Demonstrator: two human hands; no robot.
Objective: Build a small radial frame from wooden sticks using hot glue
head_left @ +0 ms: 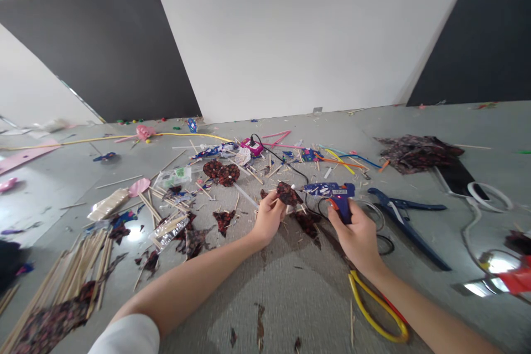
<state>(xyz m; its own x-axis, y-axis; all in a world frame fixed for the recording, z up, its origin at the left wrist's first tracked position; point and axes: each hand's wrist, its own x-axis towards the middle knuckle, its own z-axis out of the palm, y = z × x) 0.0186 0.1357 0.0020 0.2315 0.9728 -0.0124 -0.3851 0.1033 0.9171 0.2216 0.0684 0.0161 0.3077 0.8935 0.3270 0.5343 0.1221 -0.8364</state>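
My left hand (269, 217) pinches a small piece of dark floral fabric (289, 194) in front of me. In my right hand (359, 235) is a blue glue gun (327, 189), gripped by its handle with the nozzle pointing left at the fabric. The nozzle tip is close to the fabric; whether they touch I cannot tell. A dark fabric scrap (307, 222) lies on the floor just below my hands. Scissors with yellow and red handles (379, 310) lie under my right forearm, their blades partly hidden.
A pink power socket (252, 146) with a black cord sits ahead. Dark blue cutters (409, 221), a phone (460, 176) and crumpled dark fabric (415, 153) lie to the right. Wooden sticks (78, 271) and scraps spread to the left. A white panel (307, 38) stands beyond.
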